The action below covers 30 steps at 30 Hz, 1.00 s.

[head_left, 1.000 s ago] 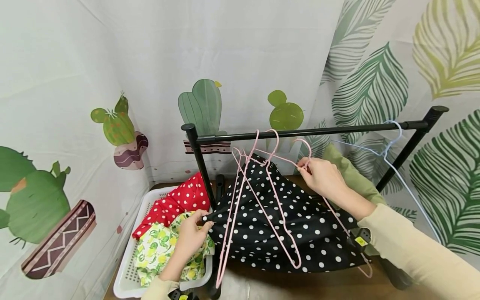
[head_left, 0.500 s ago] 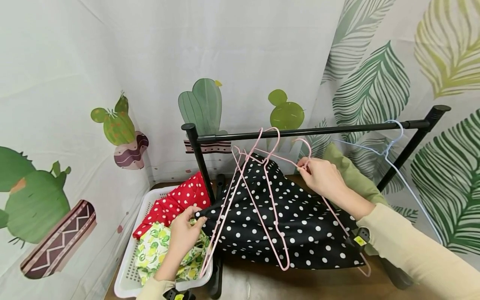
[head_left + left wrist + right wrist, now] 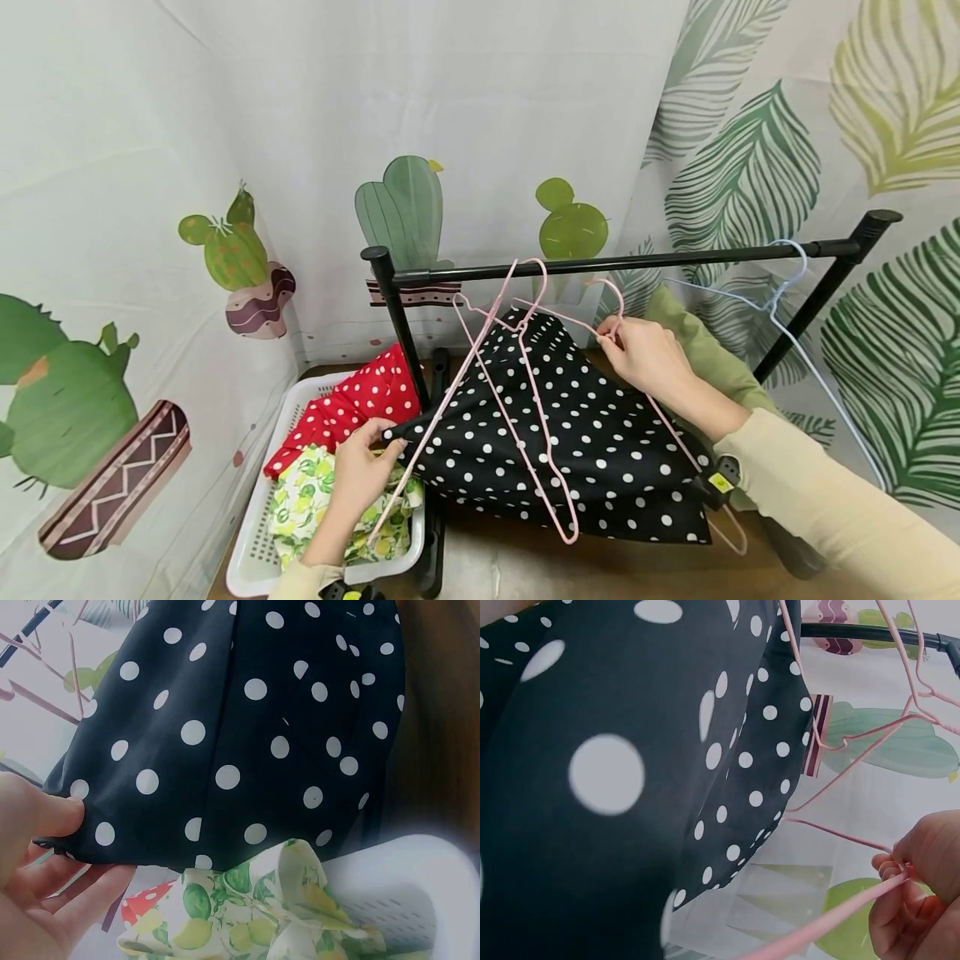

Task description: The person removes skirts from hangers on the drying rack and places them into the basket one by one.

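At the lower middle of the head view, a black polka-dot cloth point(image 3: 600, 429) is spread out between the two hands. The left hand point(image 3: 362, 462), left of centre, pinches a corner of it, thumb above and fingers beneath, as the left wrist view shows up close. The right hand point(image 3: 641, 354), right of centre, grips a pink hanger point(image 3: 618, 296) just under its hook, which shows below the black rail point(image 3: 675, 259); one arm of that hanger runs down across the front of the cloth, and the other goes toward its top edge — whether it lies inside or behind the fabric, I cannot tell. Other pink hangers point(image 3: 536, 387) hang from the rail and cross in front of the cloth. At the lower left, a white basket point(image 3: 250, 517) holds a red dotted cloth point(image 3: 360, 404) and a lemon-print cloth point(image 3: 300, 492). The step in hand looks like fitting the cloth onto the hanger and drawing it out to the left. The next move seems to call for a steady hold at the neck while the cloth's pinched side is brought over the hanger's near arm — without snagging the hangers in front.
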Tool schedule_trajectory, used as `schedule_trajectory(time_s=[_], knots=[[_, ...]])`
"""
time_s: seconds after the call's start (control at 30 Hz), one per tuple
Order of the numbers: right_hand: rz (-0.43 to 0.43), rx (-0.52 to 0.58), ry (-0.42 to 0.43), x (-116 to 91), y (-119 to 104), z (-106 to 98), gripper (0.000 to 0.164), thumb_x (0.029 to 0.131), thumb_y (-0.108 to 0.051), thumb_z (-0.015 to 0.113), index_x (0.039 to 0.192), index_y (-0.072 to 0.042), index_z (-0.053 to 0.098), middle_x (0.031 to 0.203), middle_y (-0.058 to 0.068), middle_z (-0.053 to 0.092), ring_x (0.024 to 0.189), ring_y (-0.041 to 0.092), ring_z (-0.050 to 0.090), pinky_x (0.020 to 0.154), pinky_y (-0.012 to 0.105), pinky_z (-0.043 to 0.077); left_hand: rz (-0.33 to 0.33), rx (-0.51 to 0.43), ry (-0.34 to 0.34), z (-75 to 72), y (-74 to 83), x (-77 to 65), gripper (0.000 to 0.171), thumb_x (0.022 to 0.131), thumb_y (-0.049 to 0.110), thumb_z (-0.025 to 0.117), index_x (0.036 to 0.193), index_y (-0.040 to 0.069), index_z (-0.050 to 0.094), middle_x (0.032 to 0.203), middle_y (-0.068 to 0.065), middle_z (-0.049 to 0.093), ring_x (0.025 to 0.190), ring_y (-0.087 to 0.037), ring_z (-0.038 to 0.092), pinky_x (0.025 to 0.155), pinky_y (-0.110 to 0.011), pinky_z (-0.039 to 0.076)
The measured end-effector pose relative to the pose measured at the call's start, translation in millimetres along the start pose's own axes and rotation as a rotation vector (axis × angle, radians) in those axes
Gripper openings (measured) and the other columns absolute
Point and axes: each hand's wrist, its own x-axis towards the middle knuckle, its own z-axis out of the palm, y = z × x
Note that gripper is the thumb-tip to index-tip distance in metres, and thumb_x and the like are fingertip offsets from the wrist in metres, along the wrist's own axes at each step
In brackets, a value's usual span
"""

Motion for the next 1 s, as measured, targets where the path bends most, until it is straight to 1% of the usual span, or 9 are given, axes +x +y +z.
schedule_trajectory(time_s=[0.23, 0.37, 0.47, 0.53, 0.67, 0.77, 0.87, 0.93, 1.0], knots=[[-0.003, -0.007, 0.023, 1, 1, 1, 0.007, 0.085, -0.016, 0.061, 0.086, -0.013, 0.068, 0.072, 0.001, 0.064, 0.059, 0.023, 0.058, 0.047, 0.039, 0.043, -0.03, -0.027, -0.013, -8.3, -3.9, -1.1, 0.012, 0.076, 0.007, 0.071, 0.082, 0.016, 0.064, 0.077, 0.0, 0.068, 0.074, -0.011, 0.063, 0.065, -0.022, 0.05], [-0.008, -0.013, 0.024, -1, 2, 3, 0.007, 0.085, -0.017, 0.06, 0.085, -0.014, 0.067, 0.073, 0.001, 0.064, 0.061, 0.024, 0.059, 0.046, 0.04, 0.044, -0.039, -0.014, -0.027, -12.9, -5.3, -2.2, 0.011, 0.077, 0.009, 0.071, 0.083, 0.017, 0.065, 0.076, 0.002, 0.068, 0.073, -0.01, 0.062, 0.065, -0.021, 0.05], [-0.011, -0.013, 0.022, -2, 2, 5, 0.007, 0.085, -0.018, 0.06, 0.085, -0.014, 0.066, 0.075, 0.002, 0.065, 0.062, 0.026, 0.061, 0.046, 0.041, 0.044, -0.021, -0.004, -0.025, -16.7, -5.3, -3.4, 0.011, 0.077, 0.009, 0.07, 0.084, 0.016, 0.066, 0.078, 0.0, 0.069, 0.071, -0.009, 0.063, 0.063, -0.021, 0.049], [-0.011, -0.013, 0.024, -2, 2, 6, 0.007, 0.085, -0.017, 0.06, 0.085, -0.013, 0.066, 0.075, 0.002, 0.065, 0.062, 0.026, 0.061, 0.046, 0.041, 0.045, -0.012, -0.007, -0.014, -18.7, -6.1, -3.7, 0.011, 0.076, 0.007, 0.07, 0.084, 0.015, 0.066, 0.076, -0.001, 0.069, 0.066, -0.009, 0.062, 0.059, -0.021, 0.048], [-0.008, -0.015, 0.021, -1, 0, 5, 0.007, 0.085, -0.016, 0.06, 0.086, -0.013, 0.066, 0.075, 0.002, 0.065, 0.062, 0.026, 0.06, 0.046, 0.042, 0.044, -0.001, -0.009, 0.001, -21.2, -7.5, -3.1, 0.011, 0.077, 0.006, 0.069, 0.084, 0.014, 0.066, 0.071, -0.001, 0.067, 0.056, -0.006, 0.057, 0.052, -0.02, 0.045], [0.0, -0.012, 0.012, -1, -2, 4, 0.008, 0.085, -0.016, 0.06, 0.087, -0.013, 0.067, 0.076, 0.003, 0.065, 0.062, 0.027, 0.061, 0.045, 0.042, 0.044, 0.007, 0.004, 0.016, -23.5, -4.5, -2.9, 0.009, 0.078, 0.009, 0.07, 0.085, 0.013, 0.066, 0.067, 0.0, 0.065, 0.054, -0.005, 0.052, 0.051, -0.02, 0.041], [0.011, -0.01, 0.003, -1, -3, 3, 0.008, 0.086, -0.017, 0.059, 0.087, -0.014, 0.067, 0.077, 0.003, 0.066, 0.063, 0.028, 0.061, 0.045, 0.042, 0.044, 0.004, 0.02, 0.026, -26.9, 0.7, -3.0, 0.012, 0.077, 0.011, 0.072, 0.087, 0.01, 0.066, 0.067, 0.0, 0.064, 0.056, -0.007, 0.049, 0.052, -0.02, 0.037], [0.015, -0.015, 0.004, -1, -2, 4, 0.008, 0.086, -0.018, 0.059, 0.087, -0.014, 0.067, 0.077, 0.003, 0.066, 0.064, 0.029, 0.062, 0.045, 0.042, 0.044, -0.007, 0.025, 0.026, -29.2, 3.8, -2.8, 0.015, 0.077, 0.012, 0.073, 0.089, 0.008, 0.066, 0.068, -0.003, 0.064, 0.057, -0.01, 0.047, 0.052, -0.02, 0.036], [0.015, -0.019, 0.011, -1, -2, 4, 0.008, 0.086, -0.018, 0.059, 0.086, -0.014, 0.067, 0.077, 0.003, 0.066, 0.064, 0.029, 0.062, 0.045, 0.043, 0.045, -0.024, 0.028, 0.011, -30.5, 5.0, -2.4, 0.016, 0.077, 0.011, 0.073, 0.091, 0.007, 0.066, 0.071, -0.004, 0.065, 0.059, -0.01, 0.048, 0.052, -0.02, 0.037]])
